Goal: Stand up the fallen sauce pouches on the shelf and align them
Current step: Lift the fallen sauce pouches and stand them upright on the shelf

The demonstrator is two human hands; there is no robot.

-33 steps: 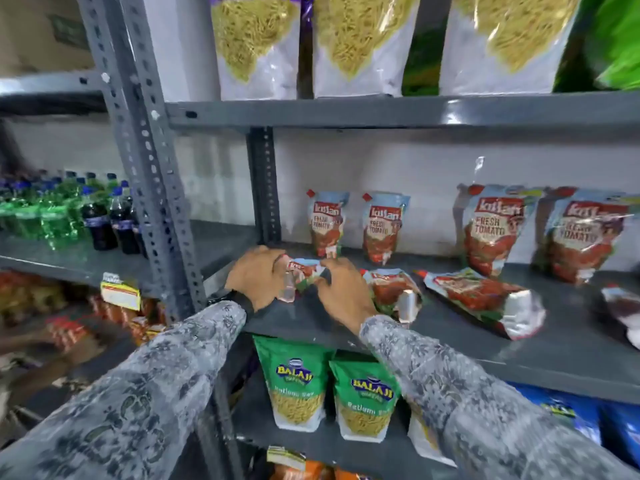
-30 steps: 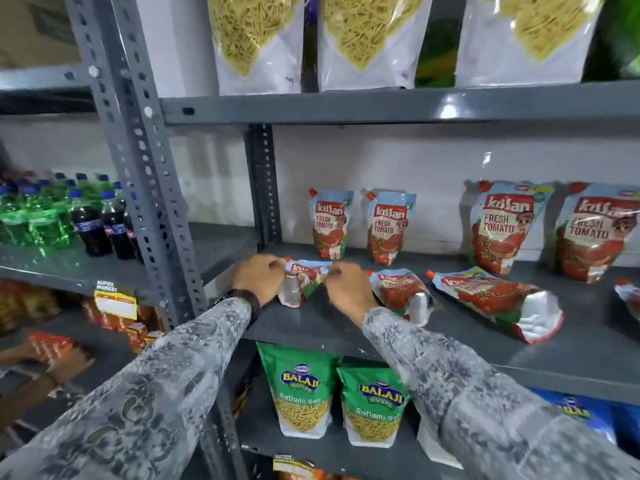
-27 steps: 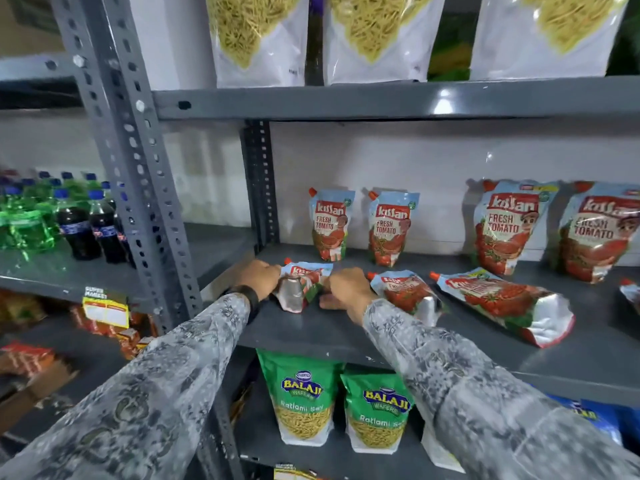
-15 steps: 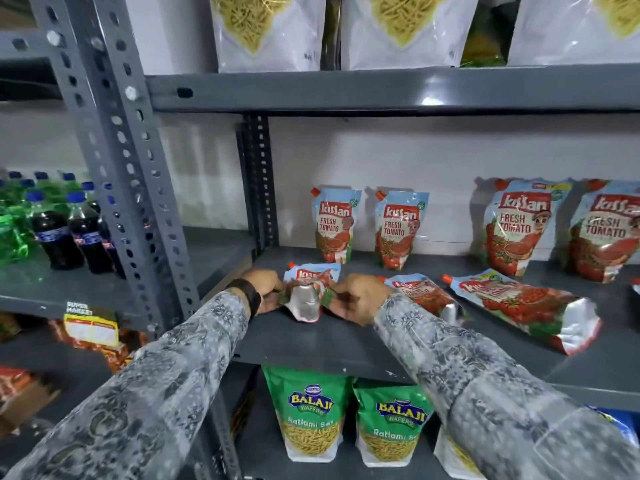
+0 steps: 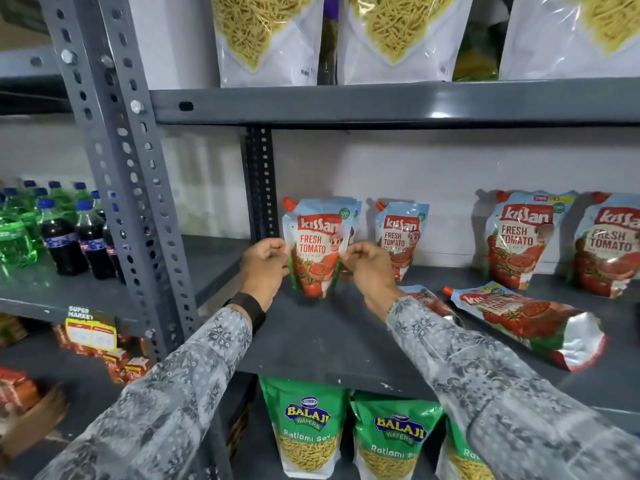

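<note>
A small tomato sauce pouch stands upright on the grey shelf, held at its two side edges by my left hand and my right hand. It hides most of another small pouch behind it. A second small pouch stands to the right against the wall. Further right stand two large pouches. A small pouch lies flat just behind my right wrist, and a large pouch lies flat on its right.
A perforated steel upright borders the shelf on the left, with soft-drink bottles beyond it. Snack bags fill the shelf above and green namkeen bags the shelf below.
The small pouch that lay tilted near the shelf's front has been raised upright and moved back toward the wall, both hands still on its sides. The camera view has shifted closer.
</note>
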